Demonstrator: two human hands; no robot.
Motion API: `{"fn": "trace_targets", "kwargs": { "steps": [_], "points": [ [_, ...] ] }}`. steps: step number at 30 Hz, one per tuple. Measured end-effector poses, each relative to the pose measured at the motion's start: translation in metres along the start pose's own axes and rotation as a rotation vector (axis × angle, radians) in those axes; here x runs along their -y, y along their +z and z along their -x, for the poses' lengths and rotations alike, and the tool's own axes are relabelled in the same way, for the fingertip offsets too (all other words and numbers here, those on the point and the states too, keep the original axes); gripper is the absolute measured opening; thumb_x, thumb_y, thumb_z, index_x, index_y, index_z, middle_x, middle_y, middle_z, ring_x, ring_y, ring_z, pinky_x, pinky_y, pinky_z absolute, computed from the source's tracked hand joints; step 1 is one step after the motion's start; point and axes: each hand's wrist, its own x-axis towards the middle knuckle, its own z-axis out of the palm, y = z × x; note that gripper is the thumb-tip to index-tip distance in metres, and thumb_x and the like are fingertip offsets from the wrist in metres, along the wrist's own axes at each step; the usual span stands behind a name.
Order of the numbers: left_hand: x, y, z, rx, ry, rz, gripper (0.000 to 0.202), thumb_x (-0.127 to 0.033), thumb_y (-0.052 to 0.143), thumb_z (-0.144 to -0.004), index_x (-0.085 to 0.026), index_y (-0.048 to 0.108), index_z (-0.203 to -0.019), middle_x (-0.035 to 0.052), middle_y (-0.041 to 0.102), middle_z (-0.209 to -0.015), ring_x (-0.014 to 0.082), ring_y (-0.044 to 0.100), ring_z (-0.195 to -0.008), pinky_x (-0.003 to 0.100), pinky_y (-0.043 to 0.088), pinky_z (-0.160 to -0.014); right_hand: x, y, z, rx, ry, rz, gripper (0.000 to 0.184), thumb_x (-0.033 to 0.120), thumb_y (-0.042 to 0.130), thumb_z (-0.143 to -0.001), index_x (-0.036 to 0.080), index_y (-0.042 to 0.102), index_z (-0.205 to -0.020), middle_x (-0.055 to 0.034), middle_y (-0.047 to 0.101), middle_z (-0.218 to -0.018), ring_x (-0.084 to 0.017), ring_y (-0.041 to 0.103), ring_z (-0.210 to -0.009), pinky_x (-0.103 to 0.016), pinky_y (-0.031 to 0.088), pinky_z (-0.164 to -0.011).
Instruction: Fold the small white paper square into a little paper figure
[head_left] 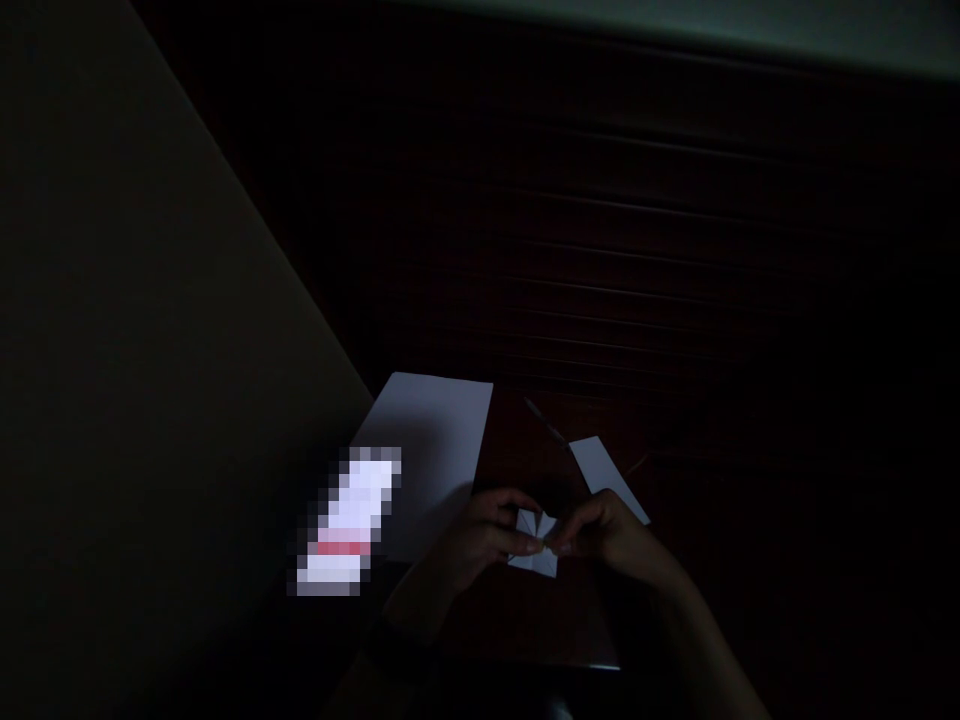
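A small folded piece of white paper (535,562) with crease lines is held between my two hands, above the dark tabletop. My left hand (491,535) grips its left side, with the thumb lying across the middle and a finger along the upper edge. From the right, my right hand (600,535) pinches the paper near its centre, the fingertips close to the left thumb. The dim light hides the finer folds and the undersides of the fingers.
On the left lies a large white sheet (442,430), beside a bright, pixelated screen-like object (349,520). A white paper strip (604,470) and a thin pen-like stick (545,421) lie to the right. The table's front edge (600,667) catches light; a pale wall (150,300) rises at left.
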Motion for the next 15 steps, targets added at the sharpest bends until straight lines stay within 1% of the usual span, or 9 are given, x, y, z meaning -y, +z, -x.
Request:
{"fn": "trace_targets", "kwargs": {
  "steps": [3,6,10,12,15],
  "points": [
    [-0.0018,-0.0003,0.0013,0.032,-0.03,0.029,0.041,-0.014,0.075,-0.056,-0.016,0.063,-0.095,0.0025,0.065,-0.07,0.0137,0.06,-0.058,0.021,0.041,-0.051,-0.0001,-0.0009,0.0008,0.022,0.017,-0.015,0.005,0.02,0.069,-0.068,0.02,0.074,-0.068,-0.0027,0.072,-0.073,-0.018,0.066,-0.07,-0.03,0.051,-0.066],
    [-0.0008,-0.0007,0.0022,0.047,-0.029,0.06,0.041,-0.014,0.076,-0.056,-0.016,0.062,-0.095,0.0045,0.066,-0.075,0.0168,0.063,-0.064,0.025,0.045,-0.057,0.001,-0.0009,0.0011,0.031,0.012,-0.011,0.006,0.019,0.068,-0.068,0.02,0.073,-0.066,-0.0021,0.072,-0.069,-0.018,0.065,-0.066,-0.029,0.051,-0.064],
    [0.003,0.0003,0.0015,0.029,0.002,0.091,0.038,-0.019,0.074,-0.061,-0.016,0.062,-0.097,0.0071,0.067,-0.086,0.0196,0.064,-0.075,0.028,0.047,-0.065,0.0009,-0.0005,0.0012,-0.024,-0.018,0.01,0.009,0.015,0.066,-0.068,0.02,0.073,-0.065,-0.0017,0.071,-0.069,-0.017,0.065,-0.064,-0.028,0.05,-0.061],
    [0.0049,0.0016,-0.0003,0.02,0.025,0.048,0.032,-0.023,0.073,-0.065,-0.016,0.063,-0.094,0.0075,0.067,-0.086,0.0186,0.063,-0.075,0.026,0.047,-0.063,-0.0008,-0.0005,0.0008,-0.044,-0.024,0.036,0.011,0.012,0.065,-0.068,0.019,0.073,-0.065,-0.0018,0.072,-0.069,-0.017,0.065,-0.065,-0.027,0.05,-0.061],
    [0.0066,0.0036,-0.0039,0.0,0.078,-0.054,0.025,-0.027,0.072,-0.067,-0.012,0.065,-0.086,0.0079,0.068,-0.08,0.0166,0.062,-0.068,0.025,0.044,-0.059,-0.0043,-0.0001,-0.0004,-0.049,-0.037,0.08,0.014,0.009,0.062,-0.068,0.018,0.073,-0.066,-0.0022,0.071,-0.068,-0.017,0.065,-0.065,-0.027,0.05,-0.063]
  ]
}}
